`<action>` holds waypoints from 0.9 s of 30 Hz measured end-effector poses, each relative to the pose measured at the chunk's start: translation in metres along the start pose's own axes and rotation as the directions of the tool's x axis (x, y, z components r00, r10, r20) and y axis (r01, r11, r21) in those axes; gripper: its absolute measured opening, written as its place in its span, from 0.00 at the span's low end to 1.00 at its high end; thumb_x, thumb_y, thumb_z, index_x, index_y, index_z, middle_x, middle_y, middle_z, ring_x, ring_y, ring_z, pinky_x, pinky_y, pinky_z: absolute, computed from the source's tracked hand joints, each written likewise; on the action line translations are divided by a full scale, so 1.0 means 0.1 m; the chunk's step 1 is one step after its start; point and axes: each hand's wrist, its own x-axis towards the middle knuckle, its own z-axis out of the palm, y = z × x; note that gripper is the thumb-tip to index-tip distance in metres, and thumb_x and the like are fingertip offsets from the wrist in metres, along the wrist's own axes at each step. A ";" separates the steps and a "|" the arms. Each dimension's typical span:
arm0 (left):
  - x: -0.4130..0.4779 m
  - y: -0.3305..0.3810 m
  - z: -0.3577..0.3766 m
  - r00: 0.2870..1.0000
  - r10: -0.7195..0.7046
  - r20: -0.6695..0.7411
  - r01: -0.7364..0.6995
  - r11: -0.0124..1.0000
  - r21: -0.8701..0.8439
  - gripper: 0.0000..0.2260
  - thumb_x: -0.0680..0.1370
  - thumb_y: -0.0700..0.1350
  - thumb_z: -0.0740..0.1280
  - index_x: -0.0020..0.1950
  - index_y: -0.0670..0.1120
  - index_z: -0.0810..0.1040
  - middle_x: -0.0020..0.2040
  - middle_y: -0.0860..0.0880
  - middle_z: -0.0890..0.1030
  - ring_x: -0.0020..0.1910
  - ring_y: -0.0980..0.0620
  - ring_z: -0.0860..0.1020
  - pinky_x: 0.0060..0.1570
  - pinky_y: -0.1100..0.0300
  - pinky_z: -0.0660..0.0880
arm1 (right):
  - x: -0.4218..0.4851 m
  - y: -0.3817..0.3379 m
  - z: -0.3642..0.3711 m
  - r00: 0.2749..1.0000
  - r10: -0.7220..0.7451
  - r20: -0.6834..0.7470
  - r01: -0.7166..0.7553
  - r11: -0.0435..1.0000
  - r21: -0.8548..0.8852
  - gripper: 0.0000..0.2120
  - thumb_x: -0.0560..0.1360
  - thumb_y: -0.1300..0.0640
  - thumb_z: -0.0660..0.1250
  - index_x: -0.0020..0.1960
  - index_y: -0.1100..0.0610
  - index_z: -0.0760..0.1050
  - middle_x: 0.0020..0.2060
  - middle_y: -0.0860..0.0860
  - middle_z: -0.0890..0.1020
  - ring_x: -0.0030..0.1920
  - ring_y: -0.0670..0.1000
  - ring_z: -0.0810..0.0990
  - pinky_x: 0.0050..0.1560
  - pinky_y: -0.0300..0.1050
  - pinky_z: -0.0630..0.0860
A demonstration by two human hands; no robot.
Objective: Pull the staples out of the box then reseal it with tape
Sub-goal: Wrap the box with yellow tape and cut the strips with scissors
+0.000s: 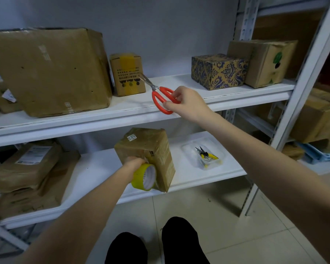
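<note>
From the head view, the box [151, 149] stands on end on the lower shelf [95, 168], near its front edge, and its faces are glossy with tape already laid over them. The left hand [132, 163] has its grip curled round the yellow tape roll [145, 177], holding it against the near side of the box, low down. It looks as though a strip runs from the roll onto the cardboard, though that join is too small to see for certain. The right hand [187, 103] is up at the front of the upper shelf [236, 88], its grip pinching the red handles of the scissors [161, 97]. The blades are together and point away to the left. Pliers [204, 153] lie in a clear tray [216, 146] just right of the box, untouched. Whether any staples remain cannot be told. This looks like the resealing step, at the point of cutting the tape. The next move likely means bringing the scissors down to the roll, keeping the strip taut with the left hand, and opening the blades across the tape without nicking the box.
</note>
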 end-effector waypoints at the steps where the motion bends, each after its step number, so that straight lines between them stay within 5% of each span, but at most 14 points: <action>1: 0.01 0.00 0.00 1.000 0.005 0.003 -0.005 1.000 -0.013 0.16 0.73 0.38 0.71 0.60 0.40 0.76 0.60 0.39 0.78 0.60 0.39 0.76 0.63 0.45 0.72 | -0.06 0.02 0.00 1.000 -0.012 0.027 0.009 0.996 0.086 0.18 0.71 0.46 0.70 0.52 0.58 0.75 0.43 0.51 0.79 0.43 0.50 0.78 0.43 0.48 0.75; 4: 0.00 -0.02 0.00 1.000 0.001 -0.009 -0.001 0.998 -0.069 0.17 0.73 0.37 0.71 0.61 0.39 0.75 0.59 0.39 0.78 0.60 0.39 0.76 0.63 0.45 0.73 | -0.26 0.17 0.05 0.977 -0.065 0.204 -0.009 0.940 0.342 0.18 0.70 0.48 0.73 0.44 0.63 0.76 0.31 0.50 0.76 0.30 0.41 0.74 0.34 0.38 0.68; 6: 0.01 -0.05 -0.02 1.000 0.001 0.000 -0.001 0.996 -0.088 0.18 0.73 0.37 0.72 0.62 0.39 0.76 0.60 0.39 0.78 0.59 0.39 0.77 0.62 0.44 0.73 | -0.41 0.29 0.10 0.905 -0.069 0.421 -0.101 0.924 0.369 0.24 0.69 0.42 0.71 0.45 0.64 0.76 0.31 0.54 0.74 0.29 0.45 0.70 0.31 0.35 0.64; 10: -0.01 -0.04 -0.02 0.999 0.032 0.032 -0.032 0.999 -0.020 0.19 0.72 0.38 0.72 0.62 0.40 0.76 0.59 0.39 0.78 0.59 0.40 0.77 0.62 0.44 0.73 | -0.68 0.64 0.29 0.521 0.034 0.853 -0.389 0.899 0.203 0.22 0.70 0.34 0.61 0.42 0.55 0.69 0.33 0.51 0.71 0.28 0.45 0.65 0.28 0.35 0.62; 14: -0.01 -0.04 -0.01 0.999 0.037 0.009 -0.038 0.999 0.011 0.19 0.75 0.40 0.70 0.65 0.39 0.74 0.63 0.39 0.76 0.63 0.40 0.74 0.65 0.46 0.71 | -0.77 0.83 0.55 0.259 0.201 0.945 -0.485 0.873 -0.053 0.29 0.64 0.26 0.59 0.37 0.53 0.66 0.31 0.50 0.71 0.28 0.47 0.62 0.31 0.39 0.61; 18: 0.01 -0.05 -0.01 1.000 0.020 0.017 -0.020 1.000 0.019 0.21 0.74 0.42 0.71 0.65 0.39 0.74 0.63 0.38 0.76 0.63 0.40 0.74 0.65 0.46 0.71 | -0.75 0.82 0.68 0.198 0.278 0.940 -0.504 0.851 -0.145 0.29 0.67 0.26 0.57 0.36 0.54 0.64 0.30 0.50 0.71 0.26 0.47 0.63 0.30 0.39 0.59; 27: 0.05 -0.08 -0.03 0.997 -0.018 0.076 0.024 0.997 -0.076 0.16 0.74 0.39 0.70 0.62 0.40 0.76 0.59 0.39 0.79 0.58 0.41 0.78 0.61 0.46 0.74 | -0.63 0.73 0.92 0.213 0.283 0.935 -0.509 0.849 -0.141 0.30 0.67 0.25 0.58 0.36 0.53 0.64 0.31 0.51 0.71 0.28 0.48 0.61 0.31 0.39 0.59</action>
